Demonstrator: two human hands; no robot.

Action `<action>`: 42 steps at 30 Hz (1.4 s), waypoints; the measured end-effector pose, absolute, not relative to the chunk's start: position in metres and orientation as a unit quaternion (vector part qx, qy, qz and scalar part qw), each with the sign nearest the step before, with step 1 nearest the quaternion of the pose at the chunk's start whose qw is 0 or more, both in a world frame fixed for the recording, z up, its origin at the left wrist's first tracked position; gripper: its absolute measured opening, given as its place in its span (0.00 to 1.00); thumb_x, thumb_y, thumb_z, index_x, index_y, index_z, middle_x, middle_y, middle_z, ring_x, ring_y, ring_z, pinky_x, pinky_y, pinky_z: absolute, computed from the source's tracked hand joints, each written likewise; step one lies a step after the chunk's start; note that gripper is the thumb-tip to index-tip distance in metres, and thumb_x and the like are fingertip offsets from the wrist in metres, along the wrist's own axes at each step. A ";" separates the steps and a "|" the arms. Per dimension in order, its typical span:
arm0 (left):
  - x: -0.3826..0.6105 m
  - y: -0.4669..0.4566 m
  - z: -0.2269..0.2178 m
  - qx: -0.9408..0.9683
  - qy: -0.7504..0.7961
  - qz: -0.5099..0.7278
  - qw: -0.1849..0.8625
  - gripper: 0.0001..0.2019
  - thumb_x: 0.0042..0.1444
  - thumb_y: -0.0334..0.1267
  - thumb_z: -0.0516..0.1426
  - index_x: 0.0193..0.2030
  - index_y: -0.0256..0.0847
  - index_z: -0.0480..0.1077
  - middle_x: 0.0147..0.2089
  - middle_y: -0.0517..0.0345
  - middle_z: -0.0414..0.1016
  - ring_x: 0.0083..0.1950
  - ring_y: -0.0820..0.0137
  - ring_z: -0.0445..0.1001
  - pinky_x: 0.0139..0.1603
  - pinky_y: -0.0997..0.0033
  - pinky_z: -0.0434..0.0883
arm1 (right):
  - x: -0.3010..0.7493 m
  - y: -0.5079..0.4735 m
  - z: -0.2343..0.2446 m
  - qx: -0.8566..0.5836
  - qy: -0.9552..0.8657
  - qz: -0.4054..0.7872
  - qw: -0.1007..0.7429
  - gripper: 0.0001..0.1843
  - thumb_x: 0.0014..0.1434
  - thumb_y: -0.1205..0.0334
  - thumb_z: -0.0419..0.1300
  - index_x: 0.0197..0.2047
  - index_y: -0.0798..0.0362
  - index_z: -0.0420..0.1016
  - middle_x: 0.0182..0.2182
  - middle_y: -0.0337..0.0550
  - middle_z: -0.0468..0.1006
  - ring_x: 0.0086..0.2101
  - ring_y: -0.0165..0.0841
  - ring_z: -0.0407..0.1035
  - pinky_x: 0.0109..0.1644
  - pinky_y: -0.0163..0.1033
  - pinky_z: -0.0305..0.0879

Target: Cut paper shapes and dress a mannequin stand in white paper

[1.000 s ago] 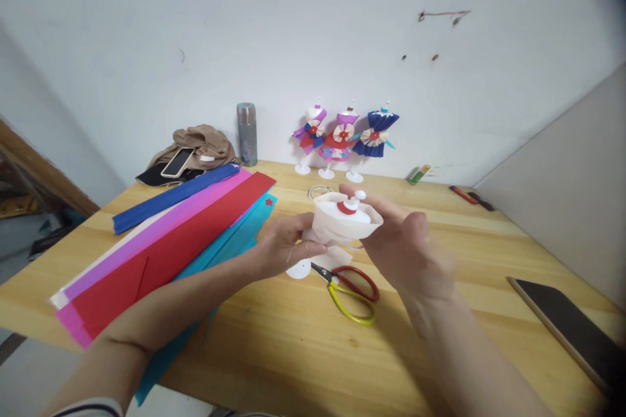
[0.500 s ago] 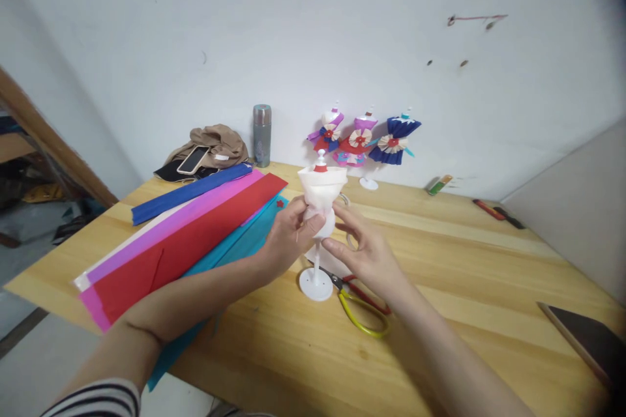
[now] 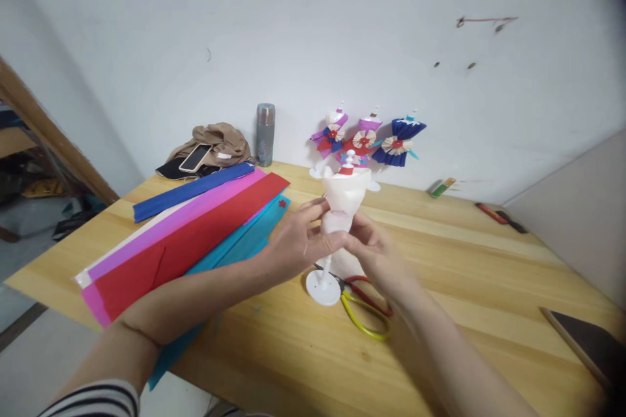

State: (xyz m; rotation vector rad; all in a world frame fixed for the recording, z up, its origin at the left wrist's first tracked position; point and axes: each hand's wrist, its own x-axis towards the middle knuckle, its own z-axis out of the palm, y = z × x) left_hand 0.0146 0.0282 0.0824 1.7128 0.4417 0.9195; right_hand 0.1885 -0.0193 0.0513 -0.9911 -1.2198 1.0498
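A small white dress-form mannequin (image 3: 323, 287) on a round base tilts to the right, with a red band at its neck. Cream crepe paper (image 3: 345, 191) is wrapped about its torso and flares out at the top. My left hand (image 3: 306, 234) grips the wrapped torso from the left, thumb across the front. From the right, my right hand (image 3: 379, 251) closes on the lower torso, its thumb meeting the left thumb; some of its fingers are hidden behind the form. Beside the base lie scissors (image 3: 364, 316) with red and yellow handles, their blades partly behind the stand.
Folded red paper (image 3: 195, 241), blue paper (image 3: 193, 192) and teal paper (image 3: 235, 247) lie at the left. Behind stand a flask (image 3: 265, 133) and several dressed mannequins, one in navy (image 3: 398, 143). A phone (image 3: 195, 158) rests by brown cloth (image 3: 225, 143). A dark tablet-like object (image 3: 587, 345) is at right.
The mannequin has tilted, its top moving right. My right hand has closed in from beside it onto the lower torso, and my left hand has shifted right with it.
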 end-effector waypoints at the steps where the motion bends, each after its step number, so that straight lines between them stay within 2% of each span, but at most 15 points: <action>1: 0.012 0.033 0.084 0.742 0.190 0.398 0.504 0.15 0.63 0.48 0.61 0.47 0.39 0.76 0.56 0.44 0.77 0.57 0.59 0.78 0.48 0.65 0.80 | 0.189 -0.020 0.052 -0.414 -0.509 0.469 0.591 0.25 0.52 0.45 0.76 0.49 0.46 0.81 0.47 0.46 0.85 0.47 0.44 0.79 0.54 0.49 0.74; 3: 0.007 0.044 0.085 0.741 0.218 0.474 0.423 0.13 0.62 0.45 0.63 0.47 0.38 0.76 0.52 0.46 0.77 0.44 0.66 0.80 0.41 0.69 0.80 | 0.189 -0.022 0.054 -0.383 -0.483 0.519 0.593 0.24 0.50 0.45 0.77 0.47 0.46 0.82 0.41 0.44 0.86 0.41 0.40 0.79 0.47 0.44 0.75; 4: 0.004 0.050 0.085 0.736 0.222 0.510 0.385 0.13 0.62 0.44 0.63 0.49 0.38 0.76 0.51 0.47 0.77 0.43 0.68 0.80 0.42 0.70 0.80 | 0.187 -0.024 0.055 -0.365 -0.472 0.550 0.585 0.23 0.50 0.46 0.78 0.46 0.46 0.82 0.39 0.43 0.85 0.38 0.38 0.79 0.44 0.42 0.74; 6: -0.002 0.060 0.089 0.744 0.174 0.563 0.315 0.13 0.65 0.43 0.62 0.52 0.39 0.75 0.52 0.48 0.76 0.43 0.71 0.79 0.41 0.73 0.80 | 0.184 -0.028 0.058 -0.335 -0.454 0.607 0.559 0.22 0.51 0.48 0.77 0.46 0.47 0.83 0.35 0.42 0.84 0.34 0.35 0.77 0.40 0.39 0.73; 8: -0.009 0.066 0.095 0.769 0.110 0.575 0.256 0.13 0.67 0.43 0.60 0.54 0.41 0.75 0.55 0.47 0.74 0.47 0.70 0.78 0.42 0.73 0.80 | 0.179 -0.031 0.060 -0.316 -0.443 0.650 0.531 0.21 0.53 0.48 0.77 0.46 0.49 0.83 0.34 0.42 0.83 0.33 0.33 0.76 0.40 0.37 0.72; 10: -0.015 0.068 0.102 0.786 0.080 0.577 0.208 0.10 0.69 0.41 0.59 0.53 0.42 0.76 0.57 0.47 0.74 0.51 0.69 0.78 0.45 0.72 0.79 | 0.175 -0.033 0.060 -0.305 -0.442 0.671 0.512 0.21 0.53 0.48 0.76 0.46 0.50 0.83 0.35 0.43 0.82 0.34 0.32 0.76 0.41 0.36 0.72; 13: -0.022 0.071 0.111 0.796 0.075 0.577 0.166 0.07 0.68 0.38 0.60 0.48 0.43 0.79 0.55 0.50 0.77 0.54 0.67 0.78 0.54 0.67 0.77 | 0.173 -0.033 0.057 -0.297 -0.450 0.674 0.504 0.21 0.53 0.48 0.76 0.47 0.49 0.83 0.36 0.43 0.82 0.35 0.32 0.75 0.42 0.37 0.72; 16: -0.023 0.074 0.114 0.803 0.063 0.569 0.166 0.06 0.67 0.41 0.62 0.45 0.44 0.80 0.55 0.50 0.79 0.57 0.65 0.77 0.59 0.62 0.75 | 0.173 -0.032 0.055 -0.301 -0.457 0.669 0.502 0.21 0.54 0.47 0.75 0.47 0.49 0.83 0.36 0.43 0.82 0.34 0.33 0.75 0.42 0.39 0.73; 19: -0.022 0.076 0.114 0.808 0.040 0.560 0.181 0.08 0.66 0.45 0.62 0.43 0.43 0.79 0.55 0.49 0.80 0.58 0.63 0.77 0.58 0.60 0.75 | 0.173 -0.032 0.055 -0.316 -0.463 0.663 0.496 0.23 0.54 0.46 0.75 0.48 0.49 0.82 0.35 0.43 0.82 0.33 0.35 0.75 0.41 0.41 0.74; 25: -0.022 0.076 0.114 0.811 0.040 0.544 0.214 0.06 0.65 0.40 0.63 0.39 0.41 0.76 0.55 0.49 0.80 0.58 0.64 0.77 0.60 0.61 0.74 | 0.171 -0.031 0.053 -0.302 -0.456 0.671 0.500 0.22 0.54 0.48 0.75 0.48 0.49 0.83 0.35 0.43 0.83 0.34 0.34 0.77 0.41 0.39 0.74; 30: -0.023 0.075 0.115 0.812 0.043 0.527 0.248 0.09 0.68 0.42 0.59 0.38 0.41 0.74 0.56 0.46 0.78 0.61 0.63 0.76 0.63 0.59 0.72 | 0.171 -0.031 0.052 -0.306 -0.470 0.663 0.496 0.22 0.54 0.46 0.75 0.47 0.49 0.82 0.33 0.43 0.83 0.33 0.35 0.77 0.40 0.39 0.74; 36: -0.021 0.071 0.114 0.805 0.082 0.511 0.291 0.15 0.70 0.48 0.56 0.36 0.41 0.72 0.59 0.46 0.77 0.63 0.62 0.74 0.65 0.58 0.70 | 0.171 -0.030 0.052 -0.330 -0.496 0.641 0.484 0.25 0.54 0.41 0.73 0.44 0.52 0.81 0.37 0.49 0.84 0.37 0.39 0.78 0.40 0.42 0.74; 42: -0.019 0.072 0.109 0.798 0.054 0.525 0.290 0.12 0.70 0.47 0.56 0.46 0.42 0.76 0.65 0.44 0.74 0.69 0.58 0.71 0.67 0.53 0.70 | 0.171 -0.029 0.052 -0.316 -0.497 0.643 0.490 0.22 0.54 0.43 0.74 0.43 0.51 0.81 0.35 0.47 0.83 0.35 0.37 0.77 0.41 0.42 0.74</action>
